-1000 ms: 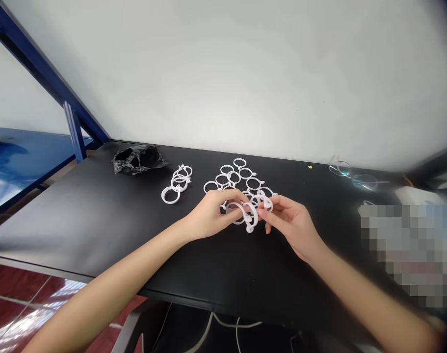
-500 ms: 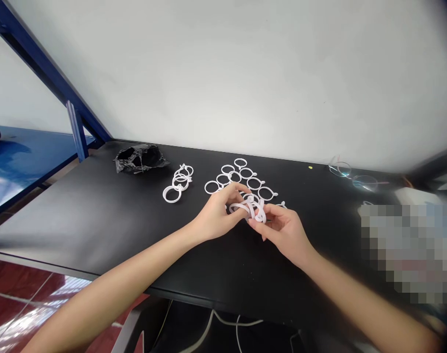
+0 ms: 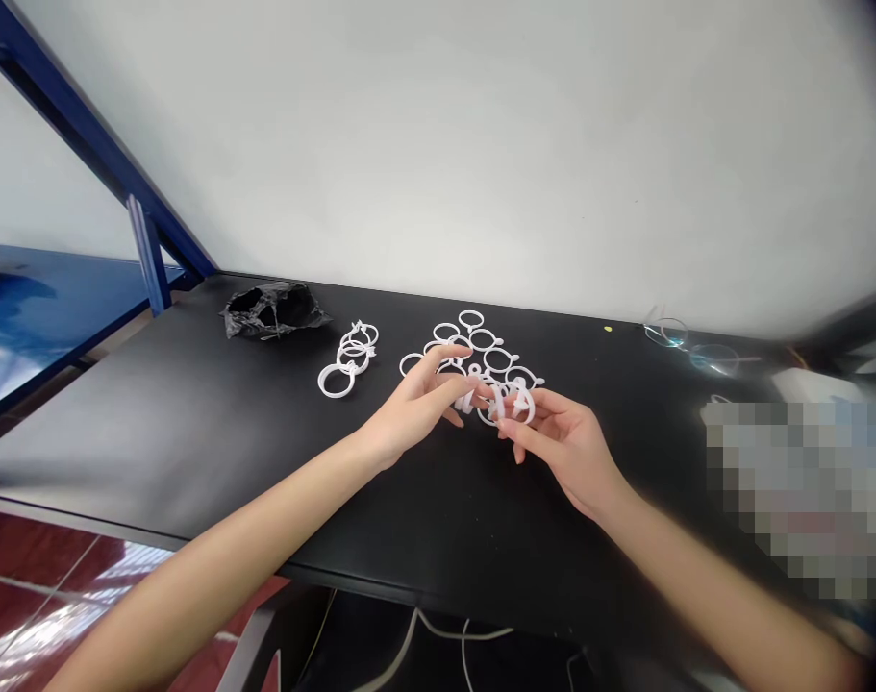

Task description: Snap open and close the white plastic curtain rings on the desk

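Note:
My left hand [image 3: 415, 408] and my right hand [image 3: 563, 442] meet just above the black table [image 3: 192, 442]. Together they hold a small bunch of linked white plastic rings [image 3: 499, 402]. My left thumb and fingers pinch one end of the bunch. My right fingers curl under the other end. Just behind my hands several loose white rings [image 3: 473, 341] lie flat on the table.
A second small heap of white rings [image 3: 347, 360] lies to the left. A crumpled black plastic bag [image 3: 271, 309] sits at the back left. Clear glasses [image 3: 687, 341] rest at the back right. A blue metal frame [image 3: 145, 250] stands beyond the table's left end.
The bunch of rings has been turned between my fingers and lifted slightly toward the loose rings. My left fingers have spread a little.

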### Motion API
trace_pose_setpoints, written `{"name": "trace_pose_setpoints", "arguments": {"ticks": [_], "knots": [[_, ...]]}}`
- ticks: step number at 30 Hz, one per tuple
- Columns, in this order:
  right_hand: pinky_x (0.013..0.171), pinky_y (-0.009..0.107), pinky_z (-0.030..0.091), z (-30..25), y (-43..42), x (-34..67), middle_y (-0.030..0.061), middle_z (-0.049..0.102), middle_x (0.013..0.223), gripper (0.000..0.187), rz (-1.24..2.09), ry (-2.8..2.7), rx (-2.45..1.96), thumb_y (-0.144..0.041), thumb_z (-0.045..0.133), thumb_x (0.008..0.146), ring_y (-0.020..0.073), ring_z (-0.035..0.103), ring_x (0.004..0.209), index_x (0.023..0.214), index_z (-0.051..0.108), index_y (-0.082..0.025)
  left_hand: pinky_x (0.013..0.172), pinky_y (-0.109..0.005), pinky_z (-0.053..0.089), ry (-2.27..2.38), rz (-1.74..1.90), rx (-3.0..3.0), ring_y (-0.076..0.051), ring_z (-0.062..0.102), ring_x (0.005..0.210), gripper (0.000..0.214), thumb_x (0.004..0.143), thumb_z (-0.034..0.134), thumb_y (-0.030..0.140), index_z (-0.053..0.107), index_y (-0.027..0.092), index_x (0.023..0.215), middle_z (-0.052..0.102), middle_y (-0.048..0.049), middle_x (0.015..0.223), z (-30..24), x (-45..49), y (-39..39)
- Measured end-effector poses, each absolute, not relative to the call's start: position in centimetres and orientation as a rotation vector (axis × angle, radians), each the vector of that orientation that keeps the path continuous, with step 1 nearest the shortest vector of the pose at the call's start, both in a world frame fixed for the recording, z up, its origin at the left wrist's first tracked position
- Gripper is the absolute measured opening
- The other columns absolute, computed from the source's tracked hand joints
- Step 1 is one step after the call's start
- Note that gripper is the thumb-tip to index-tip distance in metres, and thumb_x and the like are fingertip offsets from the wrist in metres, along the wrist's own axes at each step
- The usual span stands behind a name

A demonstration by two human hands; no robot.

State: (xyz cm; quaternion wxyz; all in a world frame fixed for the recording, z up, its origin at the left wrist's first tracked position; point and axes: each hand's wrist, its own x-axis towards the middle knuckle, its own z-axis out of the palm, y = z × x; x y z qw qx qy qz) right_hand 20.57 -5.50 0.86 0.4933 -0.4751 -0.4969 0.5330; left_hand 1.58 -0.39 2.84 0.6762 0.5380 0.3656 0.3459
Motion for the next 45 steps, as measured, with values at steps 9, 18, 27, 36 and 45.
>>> {"name": "trace_pose_setpoints", "arguments": {"ticks": [9, 18, 27, 36, 45], "knots": [[0.039, 0.02, 0.046, 1.0, -5.9, 20.7, 0.0033, 0.072, 0.071, 0.013, 1.139, -1.34, -1.201, -0.028, 0.077, 0.077, 0.0117, 0.064, 0.05, 0.083, 0.071, -0.018, 0.069, -0.027, 0.053, 0.757, 0.73, 1.038, -0.019, 0.068, 0.089, 0.05, 0.082, 0.072, 0.03, 0.049, 0.021, 0.125, 0.073, -0.0073, 0.097, 2.0, 1.5, -0.1], [0.045, 0.025, 0.056, 1.0, -6.0, 20.6, 0.0052, 0.075, 0.082, 0.024, 1.163, -1.29, -1.14, -0.029, 0.079, 0.075, 0.0184, 0.072, 0.063, 0.092, 0.065, -0.02, 0.059, -0.029, 0.059, 0.802, 0.723, 1.056, -0.022, 0.069, 0.089, 0.044, 0.086, 0.066, 0.044, 0.05, 0.021, 0.12, 0.07, -0.0061, 0.089, 2.5, 1.9, -0.6], [0.062, 0.033, 0.066, 0.6, -6.3, 20.8, 0.0021, 0.079, 0.086, 0.015, 0.636, -1.791, -1.158, -0.02, 0.072, 0.08, 0.0206, 0.076, 0.067, 0.094, 0.074, -0.024, 0.062, -0.028, 0.058, 0.853, 0.705, 1.158, -0.019, 0.07, 0.082, 0.04, 0.083, 0.069, 0.027, 0.05, 0.02, 0.117, 0.074, -0.0068, 0.09, 2.5, 2.1, -0.8], [0.042, 0.03, 0.057, 1.5, -5.8, 21.8, 0.0059, 0.079, 0.081, 0.016, 0.792, -1.469, -1.29, -0.031, 0.073, 0.08, 0.0208, 0.071, 0.053, 0.094, 0.076, -0.023, 0.059, -0.026, 0.058, 0.87, 0.794, 1.136, -0.024, 0.072, 0.089, 0.034, 0.084, 0.067, 0.027, 0.049, 0.019, 0.111, 0.074, -0.0082, 0.091, 2.6, 1.6, -0.5], [0.041, 0.024, 0.051, 1.4, -5.8, 21.3, 0.0027, 0.072, 0.063, 0.028, 1.131, -1.222, -1.193, -0.039, 0.065, 0.088, 0.0169, 0.068, 0.052, 0.108, 0.072, -0.021, 0.065, -0.031, 0.06, 0.666, 0.678, 1.089, -0.027, 0.067, 0.104, 0.039, 0.088, 0.063, 0.036, 0.049, 0.022, 0.122, 0.072, -0.0102, 0.101, 2.8, 2.1, -1.3]]}}
